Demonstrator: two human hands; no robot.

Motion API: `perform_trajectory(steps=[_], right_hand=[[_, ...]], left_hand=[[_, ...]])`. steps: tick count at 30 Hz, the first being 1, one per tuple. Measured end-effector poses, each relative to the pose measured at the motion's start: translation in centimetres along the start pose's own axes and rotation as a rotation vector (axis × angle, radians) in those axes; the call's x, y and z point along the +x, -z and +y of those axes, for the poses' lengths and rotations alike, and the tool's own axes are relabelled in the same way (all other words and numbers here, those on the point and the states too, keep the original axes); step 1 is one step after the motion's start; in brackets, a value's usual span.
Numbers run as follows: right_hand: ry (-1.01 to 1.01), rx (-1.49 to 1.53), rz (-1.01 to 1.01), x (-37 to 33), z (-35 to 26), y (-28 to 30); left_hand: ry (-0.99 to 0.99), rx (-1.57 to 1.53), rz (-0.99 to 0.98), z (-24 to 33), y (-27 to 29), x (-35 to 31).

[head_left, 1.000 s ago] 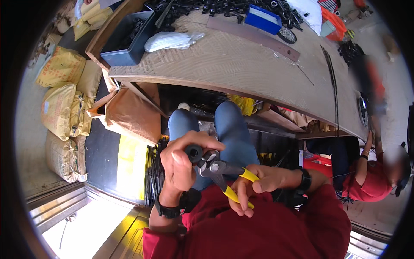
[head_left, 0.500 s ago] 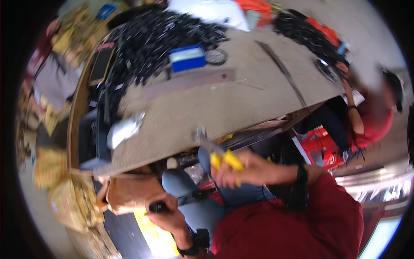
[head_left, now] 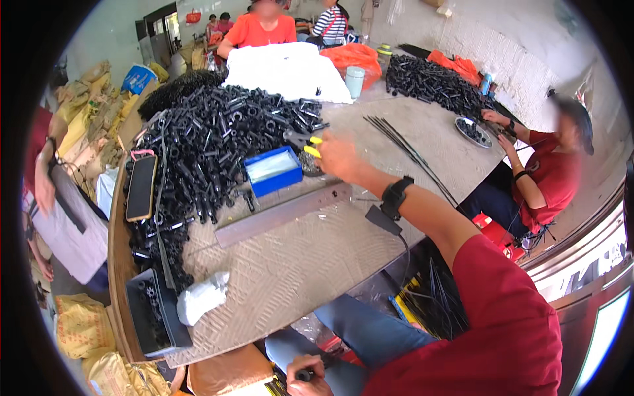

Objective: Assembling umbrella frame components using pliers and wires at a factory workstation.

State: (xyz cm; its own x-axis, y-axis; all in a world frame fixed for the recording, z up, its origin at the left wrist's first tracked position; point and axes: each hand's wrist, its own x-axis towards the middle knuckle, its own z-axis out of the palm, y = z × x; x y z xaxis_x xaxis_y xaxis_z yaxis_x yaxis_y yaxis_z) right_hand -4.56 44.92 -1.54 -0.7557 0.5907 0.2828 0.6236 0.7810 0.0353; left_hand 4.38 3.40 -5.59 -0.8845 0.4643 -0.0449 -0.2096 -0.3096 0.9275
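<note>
Gripping the pliers (head_left: 312,152) by their handles (head_left: 313,152) probably gave my right hand (head_left: 339,157) reach; my left hand (head_left: 312,384) encircled a tube (head_left: 304,375).

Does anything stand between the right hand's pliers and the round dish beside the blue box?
Nothing visible does: the right hand holds the yellow-handled pliers close by the round dish, and the blue box stands to its left, not between. Contact is unclear.

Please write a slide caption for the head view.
Right hand holds yellow-handled pliers beside a blue rectangular box; left hand holds a black tubular part.
</note>
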Motion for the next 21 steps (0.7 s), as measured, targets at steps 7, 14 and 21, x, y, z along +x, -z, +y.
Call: perform_trajectory(steps=[7, 14, 21], right_hand=[[0.033, 0.055, 0.088, 0.2, -1.1, -0.6], [0.098, 0.184, 0.192, -1.2, 0.5, -0.5], [0.244, 0.98, 0.125, -11.0, -4.4, 4.8]], left_hand=[[-0.075, 0.213, -0.03, -0.3, -0.4, 1.3], [-0.077, 0.134, -0.021, 0.1, -0.7, -0.6], [-0.45, 0.188, 0.118, -0.1, -0.4, -0.2]])
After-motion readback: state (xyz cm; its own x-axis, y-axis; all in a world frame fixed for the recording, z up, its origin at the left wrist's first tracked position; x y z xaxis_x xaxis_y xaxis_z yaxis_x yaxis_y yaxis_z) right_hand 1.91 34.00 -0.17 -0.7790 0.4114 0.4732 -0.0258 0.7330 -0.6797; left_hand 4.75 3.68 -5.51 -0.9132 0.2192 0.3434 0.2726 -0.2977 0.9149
